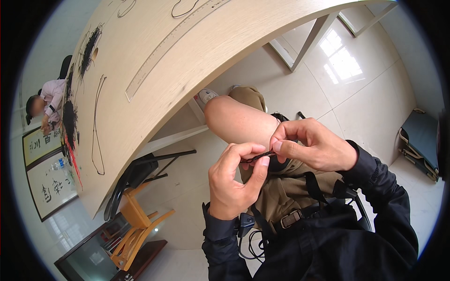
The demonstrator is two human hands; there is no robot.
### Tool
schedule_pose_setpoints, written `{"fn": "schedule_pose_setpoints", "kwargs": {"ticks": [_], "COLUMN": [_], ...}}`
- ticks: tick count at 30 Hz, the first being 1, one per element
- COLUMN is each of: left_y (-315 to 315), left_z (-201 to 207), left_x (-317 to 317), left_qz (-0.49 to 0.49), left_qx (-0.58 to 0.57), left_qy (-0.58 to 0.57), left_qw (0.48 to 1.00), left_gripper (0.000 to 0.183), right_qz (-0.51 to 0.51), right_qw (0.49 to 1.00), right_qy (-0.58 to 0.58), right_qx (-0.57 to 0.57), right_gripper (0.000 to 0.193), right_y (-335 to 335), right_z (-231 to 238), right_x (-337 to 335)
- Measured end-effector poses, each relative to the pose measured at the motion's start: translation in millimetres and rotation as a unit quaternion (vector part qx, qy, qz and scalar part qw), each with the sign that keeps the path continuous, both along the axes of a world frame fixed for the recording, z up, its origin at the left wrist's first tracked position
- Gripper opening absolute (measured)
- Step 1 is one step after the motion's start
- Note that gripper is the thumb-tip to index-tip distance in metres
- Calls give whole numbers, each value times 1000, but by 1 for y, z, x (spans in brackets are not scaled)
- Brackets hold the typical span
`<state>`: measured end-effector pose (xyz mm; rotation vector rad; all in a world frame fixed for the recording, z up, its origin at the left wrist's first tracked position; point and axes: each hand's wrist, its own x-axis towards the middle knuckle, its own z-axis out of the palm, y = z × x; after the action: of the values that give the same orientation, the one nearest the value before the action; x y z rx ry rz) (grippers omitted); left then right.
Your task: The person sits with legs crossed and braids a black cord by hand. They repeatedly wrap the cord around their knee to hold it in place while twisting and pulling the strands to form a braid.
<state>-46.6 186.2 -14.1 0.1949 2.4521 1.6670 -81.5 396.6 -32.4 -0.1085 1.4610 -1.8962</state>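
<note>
A short black braided cord (259,157) stretches between my two hands above my lap. My left hand (234,180) pinches one part of it between thumb and fingers. Thumb and forefinger of my right hand (311,146) are closed on its other end, close to the left fingertips. The cord's very ends are hidden by the fingers.
On the pale wooden table (187,56) lie a clear ruler (159,56), a thin dark cord loop (96,126), black thread bundles (70,117) and red threads (74,161). A black folding chair (136,175) and wooden chair (136,229) stand left. Another person (54,96) sits beyond.
</note>
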Motion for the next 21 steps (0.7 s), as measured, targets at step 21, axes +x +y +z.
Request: {"fn": "schedule_pose_setpoints", "kwargs": {"ticks": [21], "left_y": [-6], "left_z": [-1], "left_x": [2], "left_qz": [16], "left_qx": [-17], "left_qy": [37], "left_qw": [999], "left_gripper": [13], "right_qz": [-4], "right_qw": [999], "right_qy": [-6], "right_qx": [36], "right_gripper": [21], "right_y": [-1], "right_z": [2], "right_x": [0]}}
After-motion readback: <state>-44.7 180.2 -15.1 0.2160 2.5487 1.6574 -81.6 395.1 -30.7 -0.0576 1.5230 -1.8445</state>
